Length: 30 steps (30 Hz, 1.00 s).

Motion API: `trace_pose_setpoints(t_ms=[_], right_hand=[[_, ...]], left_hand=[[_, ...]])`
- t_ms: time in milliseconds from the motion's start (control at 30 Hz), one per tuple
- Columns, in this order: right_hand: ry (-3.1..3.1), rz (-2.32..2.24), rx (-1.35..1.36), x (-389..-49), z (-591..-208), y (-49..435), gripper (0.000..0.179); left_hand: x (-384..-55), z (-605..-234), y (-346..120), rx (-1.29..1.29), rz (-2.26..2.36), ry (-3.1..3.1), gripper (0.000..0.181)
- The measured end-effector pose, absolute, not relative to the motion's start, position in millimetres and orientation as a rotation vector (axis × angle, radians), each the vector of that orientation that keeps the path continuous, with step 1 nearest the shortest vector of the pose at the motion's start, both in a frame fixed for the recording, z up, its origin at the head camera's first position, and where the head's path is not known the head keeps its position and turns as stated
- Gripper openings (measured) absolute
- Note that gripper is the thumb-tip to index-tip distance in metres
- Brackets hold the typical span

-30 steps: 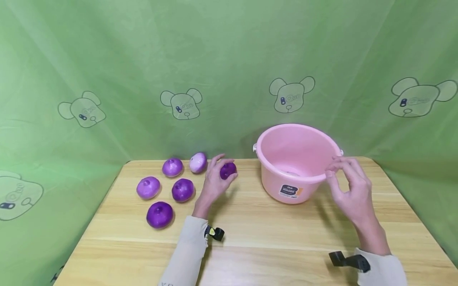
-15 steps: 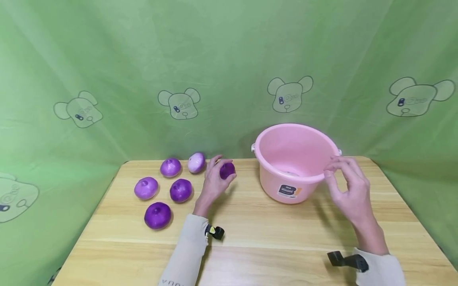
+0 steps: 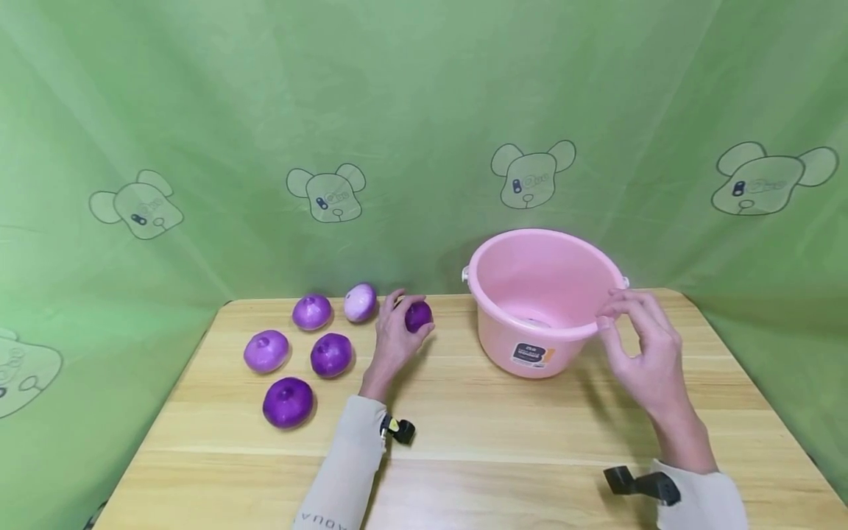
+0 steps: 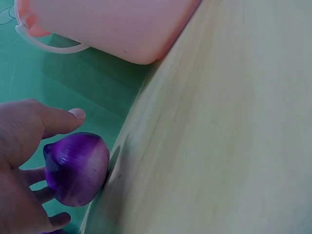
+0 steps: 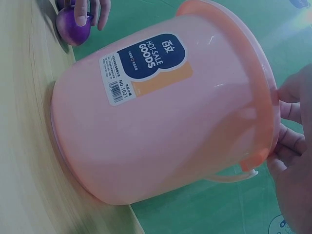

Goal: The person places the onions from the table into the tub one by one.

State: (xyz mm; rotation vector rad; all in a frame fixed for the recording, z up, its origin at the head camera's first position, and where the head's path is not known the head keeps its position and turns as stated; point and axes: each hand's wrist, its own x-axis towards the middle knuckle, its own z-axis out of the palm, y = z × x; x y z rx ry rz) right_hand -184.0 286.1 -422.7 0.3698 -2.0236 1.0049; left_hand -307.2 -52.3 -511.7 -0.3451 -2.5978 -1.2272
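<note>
My left hand (image 3: 396, 333) is spread around a dark purple onion (image 3: 418, 317) at the table's back edge. In the left wrist view its thumb (image 4: 63, 120) stands apart from this onion, with a gap between; the other fingers reach behind it, partly hidden. My right hand (image 3: 645, 352) pinches the rim of a pink bucket (image 3: 506, 344), fingertips at the inner side and thumb outside. The bucket stands upright; a dark label (image 5: 151, 56) shows in the right wrist view.
Left of my left hand lie several more purple onions, among them a pale one (image 3: 360, 302) and a dark one (image 3: 288, 403) nearer the front. The wooden table (image 3: 464, 434) backs onto a green curtain (image 3: 424, 110) with printed bear heads. The bucket's white handle (image 4: 53, 48) hangs behind it.
The whole scene has shifted slightly left as the head view turns a little. Both hands keep their places at the onion and the bucket rim.
</note>
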Motion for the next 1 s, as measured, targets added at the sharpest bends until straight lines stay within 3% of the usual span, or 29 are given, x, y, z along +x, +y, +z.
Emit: trace_pose_setpoints(t_ms=[1000], right_hand=[[-2.028, 1.001, 0.376, -184.7, -423.4, 287.2, 0.009]], left_hand=[[-316.1, -519.1, -56.5, -0.425, -1.228, -2.62, 0.062]])
